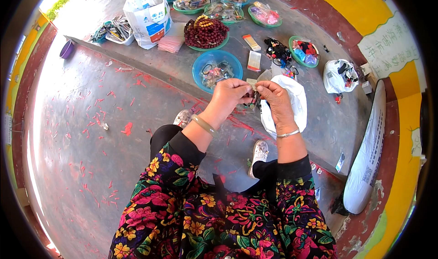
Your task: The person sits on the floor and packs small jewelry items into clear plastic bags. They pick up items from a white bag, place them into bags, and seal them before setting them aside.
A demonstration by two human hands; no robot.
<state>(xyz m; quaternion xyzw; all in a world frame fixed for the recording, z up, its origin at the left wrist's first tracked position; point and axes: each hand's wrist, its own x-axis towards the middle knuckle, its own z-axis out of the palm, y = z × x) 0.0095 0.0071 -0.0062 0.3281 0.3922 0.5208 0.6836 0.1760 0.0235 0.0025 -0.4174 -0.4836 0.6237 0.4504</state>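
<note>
My left hand [229, 96] and my right hand [277, 101] meet in front of me, the fingers of both pinched together. Between the fingertips is a small pale piece [251, 82], perhaps card or plastic; dark bits hang beneath it, mostly hidden by the fingers. Just beyond my left hand sits a blue basin [237, 75] holding clear packets with dark rings. A white plastic bag [296, 95] lies beside and partly under my right hand, its mouth hidden. Past the hands are two small flat packs, one orange and white [251, 42], one white [254, 60].
Green bowls of packets and a bowl of dark red beads [205, 33] stand farther off. Nearby are a white bag [147, 19], pink sheets [171, 42], black bands [278, 51] and a stuffed white bag [340, 75]. A long white roll [365, 168] leans right. Red scraps litter the floor.
</note>
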